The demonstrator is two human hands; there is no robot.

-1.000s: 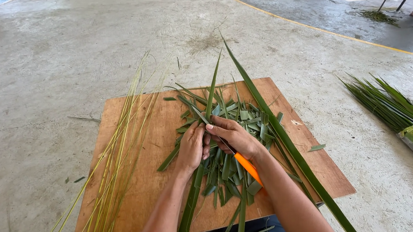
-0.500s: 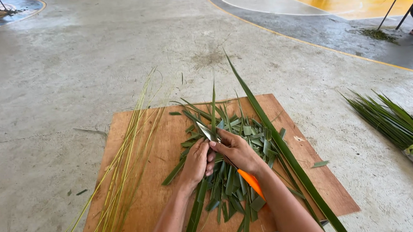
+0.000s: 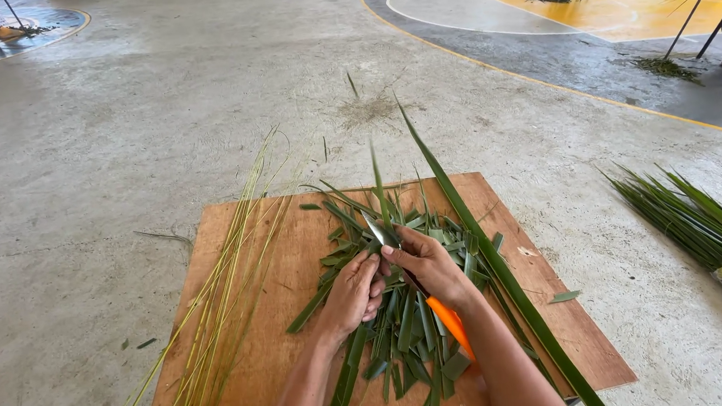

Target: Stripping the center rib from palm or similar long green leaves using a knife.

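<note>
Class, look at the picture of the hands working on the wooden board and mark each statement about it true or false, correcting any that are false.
1. The right hand holds an orange-handled knife. True.
2. The pale yellow-green thin leaf ribs lie right of the hands. False: they lie on the left of the square brown wooden board.
3. The left hand holds a narrow green leaf strip. True.
4. The board rests on grass. False: on a grey concrete floor.
</note>
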